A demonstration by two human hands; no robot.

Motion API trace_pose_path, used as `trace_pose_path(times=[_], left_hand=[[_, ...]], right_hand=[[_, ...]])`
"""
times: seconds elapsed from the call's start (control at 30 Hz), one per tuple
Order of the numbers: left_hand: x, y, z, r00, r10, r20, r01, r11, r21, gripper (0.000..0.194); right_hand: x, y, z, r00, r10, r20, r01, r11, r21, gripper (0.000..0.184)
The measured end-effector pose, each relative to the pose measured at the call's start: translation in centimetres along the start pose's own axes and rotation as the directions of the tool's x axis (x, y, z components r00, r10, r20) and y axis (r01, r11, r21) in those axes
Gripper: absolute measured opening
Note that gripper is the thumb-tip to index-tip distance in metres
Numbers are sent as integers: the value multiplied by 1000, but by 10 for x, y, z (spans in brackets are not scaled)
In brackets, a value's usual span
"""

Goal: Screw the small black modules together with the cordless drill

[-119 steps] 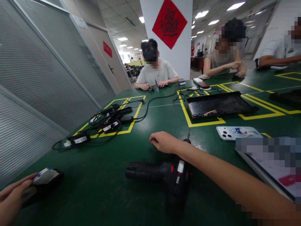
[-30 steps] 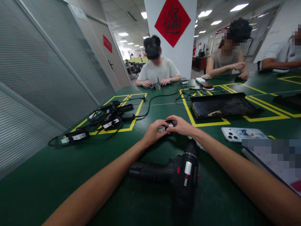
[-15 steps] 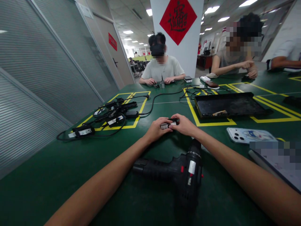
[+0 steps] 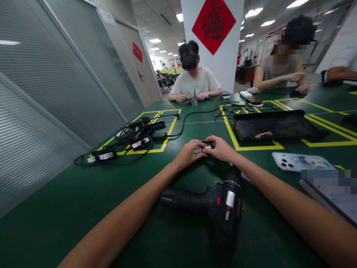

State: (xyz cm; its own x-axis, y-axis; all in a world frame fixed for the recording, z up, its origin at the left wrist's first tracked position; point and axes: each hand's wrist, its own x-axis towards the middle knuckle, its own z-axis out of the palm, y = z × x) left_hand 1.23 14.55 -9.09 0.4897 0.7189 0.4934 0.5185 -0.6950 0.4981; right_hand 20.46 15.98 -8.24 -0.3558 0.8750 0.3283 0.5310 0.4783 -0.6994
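Note:
A small black and silver-grey part (image 4: 198,150) is pinched between my two hands, low over the green table; its exact kind does not show. My left hand (image 4: 188,153) is closed on its left side, with thumb and fingers around it. From the right, my right hand (image 4: 221,149) grips the same part, and the fingertips of both hands nearly meet. Between my forearms a black cordless drill (image 4: 214,206) lies on its side, its chuck end close to my right wrist and its handle pointing left.
Left of my hands lies a heap of black cables and adapters (image 4: 139,136) inside yellow tape. A shallow black tray (image 4: 270,126) sits at the right. Nearer are a phone (image 4: 304,161) and a blurred flat device (image 4: 331,195). Two people (image 4: 193,80) work across the table (image 4: 134,230).
The whole view has shifted slightly to the left, so things appear a little further right. Both hands keep the same hold on the small part; the drill has not moved.

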Motion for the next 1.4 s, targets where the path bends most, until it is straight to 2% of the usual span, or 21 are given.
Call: trace_pose_path(times=[0.23,0.47,0.8,0.97,1.1,1.17,1.4], left_hand=[[-2,3,1,1000,-19,-21,19,1000,-16,36],[-5,0,5,992,-108,-62,95,978,-187,51],[-4,-1,2,994,-76,-73,67,992,-110,42],[-4,-2,5,993,-95,-67,86,989,-119,46],[-2,2,4,992,-110,-66,99,983,-152,59],[-1,5,3,990,-114,-83,104,987,-121,63],[-1,6,2,989,-121,-83,116,991,-63,62]], right_hand=[[-2,-6,0,1000,-8,-12,7,999,-36,41],[-2,-6,0,1000,-10,-10,10,999,-43,41],[-2,-2,2,1000,-26,-12,26,999,-46,43],[-2,-4,2,995,-43,-86,37,997,-68,46],[-3,-10,0,987,-135,-91,129,989,-71,28],[-4,-11,1,982,-180,-59,176,982,-67,26],[-3,-8,3,976,-215,-5,215,974,-75,15]])
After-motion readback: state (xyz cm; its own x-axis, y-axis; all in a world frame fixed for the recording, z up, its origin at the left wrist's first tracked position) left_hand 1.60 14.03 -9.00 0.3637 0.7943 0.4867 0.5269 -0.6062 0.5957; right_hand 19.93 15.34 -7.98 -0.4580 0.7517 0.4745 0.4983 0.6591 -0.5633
